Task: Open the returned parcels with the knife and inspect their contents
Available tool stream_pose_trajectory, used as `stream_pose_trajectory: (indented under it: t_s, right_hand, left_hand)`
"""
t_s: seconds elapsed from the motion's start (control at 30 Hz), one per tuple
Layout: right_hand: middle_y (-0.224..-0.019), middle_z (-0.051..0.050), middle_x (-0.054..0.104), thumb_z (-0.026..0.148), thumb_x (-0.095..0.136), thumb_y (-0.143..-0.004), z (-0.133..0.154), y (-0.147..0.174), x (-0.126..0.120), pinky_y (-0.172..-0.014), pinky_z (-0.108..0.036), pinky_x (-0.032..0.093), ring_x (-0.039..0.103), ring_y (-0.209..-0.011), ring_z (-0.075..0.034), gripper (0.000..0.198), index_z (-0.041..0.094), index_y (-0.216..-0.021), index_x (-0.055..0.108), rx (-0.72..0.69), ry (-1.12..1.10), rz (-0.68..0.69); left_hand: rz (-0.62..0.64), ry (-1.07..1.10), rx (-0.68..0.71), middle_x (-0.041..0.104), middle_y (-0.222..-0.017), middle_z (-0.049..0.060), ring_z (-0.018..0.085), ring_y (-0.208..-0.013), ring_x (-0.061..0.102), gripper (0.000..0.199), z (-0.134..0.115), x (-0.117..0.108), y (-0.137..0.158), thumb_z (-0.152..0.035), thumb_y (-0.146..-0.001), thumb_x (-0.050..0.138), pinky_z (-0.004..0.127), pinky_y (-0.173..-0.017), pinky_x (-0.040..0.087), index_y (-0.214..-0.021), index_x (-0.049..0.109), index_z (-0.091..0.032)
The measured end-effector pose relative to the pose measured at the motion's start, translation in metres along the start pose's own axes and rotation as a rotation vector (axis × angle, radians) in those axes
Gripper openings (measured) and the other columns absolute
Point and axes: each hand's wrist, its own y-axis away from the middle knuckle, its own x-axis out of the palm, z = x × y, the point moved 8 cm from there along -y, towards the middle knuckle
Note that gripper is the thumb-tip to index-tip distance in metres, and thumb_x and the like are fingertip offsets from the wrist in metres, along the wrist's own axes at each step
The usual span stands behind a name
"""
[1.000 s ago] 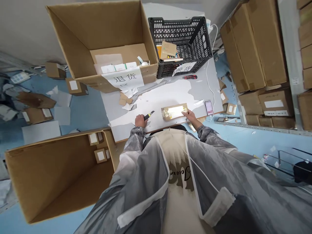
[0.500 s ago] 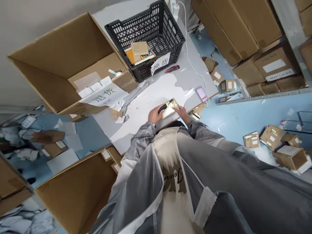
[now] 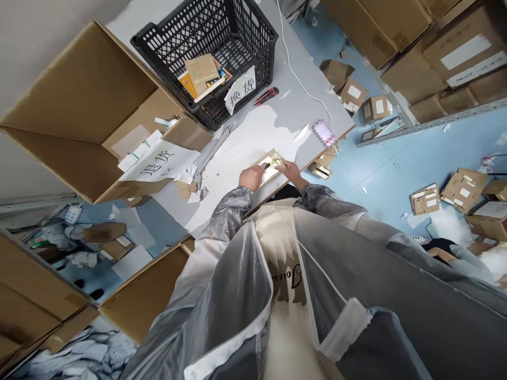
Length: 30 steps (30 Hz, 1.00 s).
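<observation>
My left hand is closed on a box cutter, mostly covered by the fingers. Its dark tip lies over a small white-and-gold package with brown edges. Fingers of my right hand grip the package's right end. Both hands are close to the front edge of the white-grey table. Further back on the table lies a red-and-black utility knife, apart from my hands. Right of it is a blurred-out phone-like object.
A black plastic crate holding several booklets stands at the back. On the left is an open carton with a paper sign. A white cable crosses the table. Stacked cartons fill a shelf at right; small boxes lie on the blue floor.
My view has turned and shifted. My left hand has rolled over the package, so the cutter's black-and-yellow handle no longer shows. My right hand keeps its grip on the package's end.
</observation>
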Motion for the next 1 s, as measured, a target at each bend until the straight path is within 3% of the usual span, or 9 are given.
stream_pose_trajectory:
  t_s: [0.17, 0.33, 0.57, 0.67, 0.73, 0.8, 0.9, 1.0]
  right_hand:
    - [-0.148, -0.006, 0.093, 0.086, 0.089, -0.104, 0.003, 0.001, -0.001, -0.122, -0.046, 0.068, 0.084, -0.144, -0.046, 0.086, 0.023, -0.163, 0.089, 0.008, 0.034, -0.003]
    - [-0.151, -0.011, 0.092, 0.076, 0.070, -0.121, 0.002, 0.003, -0.006, -0.119, -0.042, 0.068, 0.084, -0.147, -0.044, 0.073, 0.019, -0.161, 0.090, 0.030, 0.115, -0.006]
    - [-0.168, -0.019, 0.083, 0.064, 0.058, -0.128, 0.006, -0.003, -0.010, -0.135, -0.048, 0.060, 0.077, -0.159, -0.039, 0.072, 0.015, -0.177, 0.076, 0.032, 0.216, 0.011]
    - [-0.188, -0.023, 0.066, 0.059, 0.052, -0.129, 0.014, -0.008, -0.011, -0.145, -0.052, 0.053, 0.064, -0.175, -0.038, 0.078, 0.012, -0.191, 0.059, -0.008, 0.412, 0.004]
    - [-0.201, -0.025, 0.046, 0.052, 0.051, -0.129, 0.028, -0.011, -0.015, -0.152, -0.057, 0.044, 0.049, -0.186, -0.038, 0.081, 0.011, -0.199, 0.044, -0.104, 0.582, -0.048]
    - [-0.207, -0.026, 0.033, 0.045, 0.052, -0.129, 0.051, -0.012, -0.011, -0.157, -0.066, 0.031, 0.034, -0.194, -0.040, 0.080, 0.010, -0.200, 0.040, -0.290, 0.742, -0.050]
    - [-0.205, -0.025, 0.038, 0.040, 0.061, -0.127, 0.084, -0.009, 0.014, -0.159, -0.077, 0.014, 0.022, -0.197, -0.044, 0.073, 0.011, -0.194, 0.052, -0.621, 0.916, 0.164]
    - [-0.201, -0.025, 0.047, 0.032, 0.067, -0.123, 0.105, -0.008, 0.032, -0.160, -0.078, 0.015, 0.030, -0.195, -0.043, 0.068, 0.012, -0.188, 0.058, -0.789, 1.006, 0.367]
  left_hand:
    - [0.052, -0.235, -0.063, 0.086, -0.133, 0.021, 0.044, -0.142, 0.079, 0.050, -0.005, -0.013, 0.022, -0.032, -0.119, 0.071, 0.050, -0.127, 0.058, -0.167, 0.078, -0.025]
    - [0.193, -0.594, -0.137, 0.084, -0.151, 0.025, 0.042, -0.136, 0.084, 0.060, 0.010, -0.024, 0.058, -0.022, -0.122, 0.052, 0.049, -0.111, 0.060, -0.179, 0.069, -0.023]
    - [0.119, -0.552, -0.240, 0.085, -0.144, 0.024, 0.040, -0.130, 0.084, 0.058, 0.024, -0.033, 0.100, -0.028, -0.126, 0.049, 0.045, -0.100, 0.058, -0.181, 0.068, -0.030]
    - [0.085, -0.486, -0.303, 0.085, -0.142, 0.022, 0.039, -0.129, 0.083, 0.056, 0.030, -0.028, 0.110, -0.029, -0.127, 0.049, 0.042, -0.098, 0.057, -0.179, 0.069, -0.033]
    - [0.047, -0.429, -0.327, 0.085, -0.143, 0.022, 0.039, -0.131, 0.082, 0.054, 0.029, -0.023, 0.113, -0.029, -0.127, 0.050, 0.042, -0.098, 0.056, -0.177, 0.071, -0.033]
    - [0.004, -0.375, -0.349, 0.085, -0.144, 0.023, 0.041, -0.133, 0.081, 0.052, 0.026, -0.020, 0.112, -0.028, -0.126, 0.052, 0.043, -0.099, 0.056, -0.172, 0.075, -0.032]
    - [-0.046, -0.326, -0.354, 0.085, -0.142, 0.024, 0.042, -0.133, 0.080, 0.050, 0.019, -0.017, 0.109, -0.026, -0.124, 0.052, 0.044, -0.101, 0.054, -0.166, 0.079, -0.030]
    - [-0.072, -0.311, -0.333, 0.086, -0.140, 0.024, 0.042, -0.132, 0.080, 0.052, 0.014, -0.017, 0.106, -0.025, -0.124, 0.049, 0.044, -0.100, 0.053, -0.165, 0.080, -0.029]
